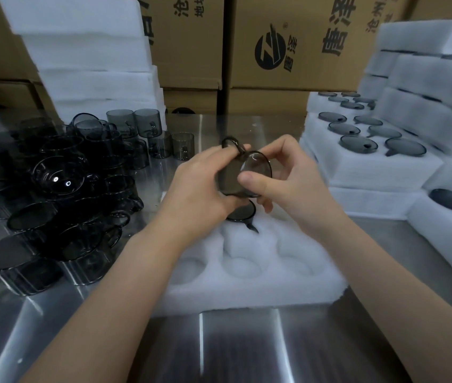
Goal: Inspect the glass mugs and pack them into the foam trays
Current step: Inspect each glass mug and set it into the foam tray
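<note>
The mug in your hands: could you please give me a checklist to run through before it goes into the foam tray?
1. Grip: left hand and right hand both hold the mug: ok.
2. Glass free of chips or cracks: cannot tell.
3. Foam tray lies directly below the hands: ok.
4. Empty pockets remain in the tray's near row: ok.
5. Packed mug sits in its far pocket: ok.
6. Pile of mugs on the left stands apart from the tray: ok.

Glossy smoked-glass mug [242, 175], matt foam tray [247, 272] (soft-looking), brushed-steel table [219, 349]
</note>
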### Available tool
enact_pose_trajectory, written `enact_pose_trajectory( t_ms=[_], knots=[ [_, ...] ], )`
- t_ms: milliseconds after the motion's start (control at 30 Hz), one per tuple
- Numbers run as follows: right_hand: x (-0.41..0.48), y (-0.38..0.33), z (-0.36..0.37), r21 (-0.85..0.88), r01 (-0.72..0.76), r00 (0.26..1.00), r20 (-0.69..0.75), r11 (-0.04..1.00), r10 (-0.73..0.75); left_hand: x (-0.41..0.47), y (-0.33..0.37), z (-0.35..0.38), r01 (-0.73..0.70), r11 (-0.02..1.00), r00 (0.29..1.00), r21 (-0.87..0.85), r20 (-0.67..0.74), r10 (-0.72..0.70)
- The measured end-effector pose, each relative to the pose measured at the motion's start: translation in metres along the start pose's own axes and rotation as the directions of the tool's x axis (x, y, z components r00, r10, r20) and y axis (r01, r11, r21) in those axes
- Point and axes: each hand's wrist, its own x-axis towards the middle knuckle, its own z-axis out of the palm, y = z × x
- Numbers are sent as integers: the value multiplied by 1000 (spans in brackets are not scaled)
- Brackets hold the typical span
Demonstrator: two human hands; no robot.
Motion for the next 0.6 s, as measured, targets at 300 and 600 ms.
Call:
enact_pose_trajectory(
  t_ms=[300, 600],
  knots=[
    [3, -3, -2, 216, -111, 993, -26, 970, 119, 1, -2, 1, -57, 998, 998, 21, 14, 57],
    [5, -2, -9, 501, -224, 965, 235, 836, 117, 1, -5, -3, 90, 970, 994, -225, -39, -101]
  ],
)
